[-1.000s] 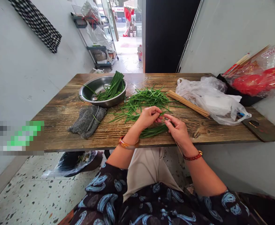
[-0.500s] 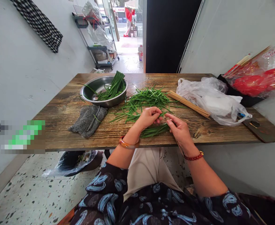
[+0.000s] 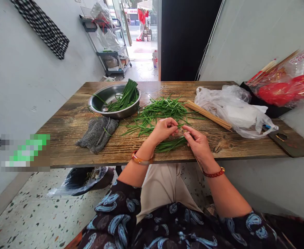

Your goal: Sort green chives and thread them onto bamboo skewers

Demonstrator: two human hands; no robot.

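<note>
My left hand point(image 3: 165, 128) is closed, thumb against fingers, pinching a bit of green chive point(image 3: 180, 126). Facing it, my right hand point(image 3: 199, 141) grips a thin bamboo skewer point(image 3: 198, 162) whose lower end runs down past the wrist. The fingertips of both hands almost meet, and the skewer's tip between them is too small to make out clearly. Just below the hands lies a small bundle of chives point(image 3: 170, 144) near the table's front edge. Beyond them a loose heap of chives point(image 3: 163, 109) spreads over the wooden table point(image 3: 131, 154).
A steel bowl point(image 3: 97, 108) with more chives stands at the back left, a grey cloth point(image 3: 96, 135) before it. To the right lie a bundle of skewers point(image 3: 210, 116), a white plastic bag point(image 3: 235, 110) and a phone point(image 3: 286, 140). A lined bin point(image 3: 100, 183) is under the table.
Almost nothing differs. The fingertips have shifted very slightly around the chive and the skewer; everything else on the table lies as before.
</note>
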